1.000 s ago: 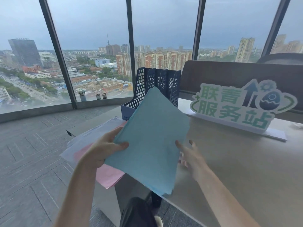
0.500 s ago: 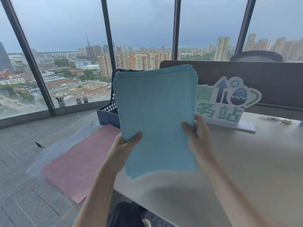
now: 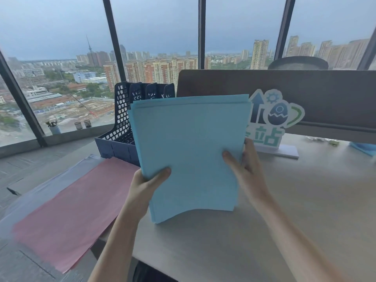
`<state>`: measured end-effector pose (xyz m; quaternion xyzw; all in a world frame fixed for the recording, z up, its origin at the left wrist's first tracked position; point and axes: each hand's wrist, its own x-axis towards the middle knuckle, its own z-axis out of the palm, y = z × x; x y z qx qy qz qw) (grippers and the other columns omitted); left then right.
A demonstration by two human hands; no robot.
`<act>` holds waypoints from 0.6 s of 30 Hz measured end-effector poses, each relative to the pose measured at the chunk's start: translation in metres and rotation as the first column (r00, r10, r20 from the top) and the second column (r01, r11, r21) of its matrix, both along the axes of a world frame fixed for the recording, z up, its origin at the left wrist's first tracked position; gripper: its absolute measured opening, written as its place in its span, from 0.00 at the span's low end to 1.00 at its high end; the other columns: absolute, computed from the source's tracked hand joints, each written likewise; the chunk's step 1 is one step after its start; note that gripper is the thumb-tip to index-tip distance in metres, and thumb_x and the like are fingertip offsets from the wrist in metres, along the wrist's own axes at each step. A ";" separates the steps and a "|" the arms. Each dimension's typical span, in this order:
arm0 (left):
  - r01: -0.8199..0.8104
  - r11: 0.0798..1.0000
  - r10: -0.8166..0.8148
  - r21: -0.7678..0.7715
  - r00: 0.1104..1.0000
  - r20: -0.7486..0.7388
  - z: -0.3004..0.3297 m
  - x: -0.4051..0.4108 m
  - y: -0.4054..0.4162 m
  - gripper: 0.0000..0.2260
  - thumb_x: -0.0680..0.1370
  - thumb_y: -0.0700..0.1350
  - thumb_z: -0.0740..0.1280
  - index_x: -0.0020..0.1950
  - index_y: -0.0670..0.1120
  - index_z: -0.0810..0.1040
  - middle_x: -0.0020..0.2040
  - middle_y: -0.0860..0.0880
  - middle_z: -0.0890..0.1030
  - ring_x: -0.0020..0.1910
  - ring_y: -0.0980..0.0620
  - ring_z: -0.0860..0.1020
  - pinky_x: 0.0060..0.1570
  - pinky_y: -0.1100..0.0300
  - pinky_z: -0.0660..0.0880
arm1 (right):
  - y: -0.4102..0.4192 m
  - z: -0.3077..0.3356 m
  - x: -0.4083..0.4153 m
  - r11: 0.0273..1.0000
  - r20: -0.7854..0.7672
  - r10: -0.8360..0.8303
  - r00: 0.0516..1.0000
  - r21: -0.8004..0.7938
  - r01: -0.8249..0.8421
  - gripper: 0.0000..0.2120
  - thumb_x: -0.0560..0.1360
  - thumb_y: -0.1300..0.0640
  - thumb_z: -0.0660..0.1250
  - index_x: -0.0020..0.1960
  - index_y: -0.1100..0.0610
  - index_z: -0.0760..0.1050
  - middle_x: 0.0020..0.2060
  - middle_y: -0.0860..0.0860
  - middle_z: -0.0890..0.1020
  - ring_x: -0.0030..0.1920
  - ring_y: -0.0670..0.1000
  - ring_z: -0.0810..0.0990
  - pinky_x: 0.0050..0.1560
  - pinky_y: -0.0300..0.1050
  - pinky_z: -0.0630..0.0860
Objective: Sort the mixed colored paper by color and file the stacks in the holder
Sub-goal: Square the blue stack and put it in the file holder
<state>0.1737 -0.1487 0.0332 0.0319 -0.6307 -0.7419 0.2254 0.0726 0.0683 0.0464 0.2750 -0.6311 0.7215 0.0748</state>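
I hold a stack of light blue paper upright, its lower edge on the desk. My left hand grips the stack's left edge with the thumb in front. My right hand grips its right edge, thumb on the front sheet. Behind the stack and to its left stands the dark blue mesh file holder with several upright slots. A pink paper stack lies flat on the desk's left end, on top of pale lavender sheets.
A white and green sign stands behind the blue paper on the right, with a dark partition behind it. Something blue lies at the desk's far right. Left of the desk is grey floor and tall windows.
The blue stack has come down from chest height and now stands on the desk, its bottom edge bowed. Both hands keep their grip on its sides.
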 end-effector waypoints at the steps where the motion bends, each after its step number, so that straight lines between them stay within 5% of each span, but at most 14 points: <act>1: -0.008 1.000 0.008 -0.007 1.000 -0.013 0.001 0.000 -0.001 0.08 0.72 0.40 0.74 0.49 0.50 0.86 0.51 0.46 0.86 0.49 0.46 0.84 0.46 0.52 0.80 | 0.000 0.001 -0.002 1.000 0.011 0.022 1.000 -0.019 -0.022 0.14 0.75 0.54 0.70 0.59 0.48 0.72 0.59 0.50 0.82 0.61 0.55 0.81 0.62 0.67 0.75; 7: -0.017 0.999 0.018 0.031 0.999 -0.048 0.004 -0.006 0.004 0.08 0.72 0.41 0.74 0.50 0.50 0.85 0.51 0.45 0.86 0.50 0.45 0.84 0.47 0.50 0.81 | -0.007 -0.005 0.002 0.995 0.040 0.062 0.997 -0.086 -0.058 0.20 0.78 0.59 0.68 0.68 0.54 0.68 0.63 0.51 0.80 0.64 0.54 0.79 0.64 0.61 0.75; 12: -0.143 0.989 0.144 0.027 0.989 -0.021 0.005 -0.012 0.014 0.03 0.74 0.41 0.73 0.46 0.47 0.86 0.47 0.47 0.87 0.46 0.47 0.85 0.46 0.49 0.81 | -0.014 -0.015 0.004 0.998 0.023 -0.069 0.997 -0.001 0.069 0.14 0.79 0.53 0.66 0.63 0.48 0.70 0.58 0.43 0.81 0.61 0.49 0.80 0.63 0.62 0.75; 16: -0.277 0.959 0.275 -0.055 0.961 -0.043 0.012 -0.024 0.023 0.04 0.74 0.45 0.76 0.41 0.46 0.84 0.40 0.51 0.84 0.39 0.51 0.81 0.41 0.51 0.77 | -0.017 -0.001 0.003 0.983 -0.083 -0.171 0.982 0.045 0.175 0.07 0.82 0.60 0.62 0.57 0.50 0.68 0.50 0.33 0.80 0.51 0.37 0.79 0.51 0.36 0.74; 18: -0.243 0.968 0.240 -0.058 0.969 -0.065 0.019 -0.024 0.023 0.05 0.73 0.47 0.75 0.43 0.46 0.84 0.42 0.49 0.85 0.40 0.49 0.82 0.42 0.50 0.78 | -0.015 0.004 0.004 0.976 -0.118 -0.196 0.973 0.071 0.205 0.07 0.82 0.60 0.63 0.57 0.53 0.67 0.48 0.30 0.79 0.49 0.34 0.78 0.46 0.31 0.71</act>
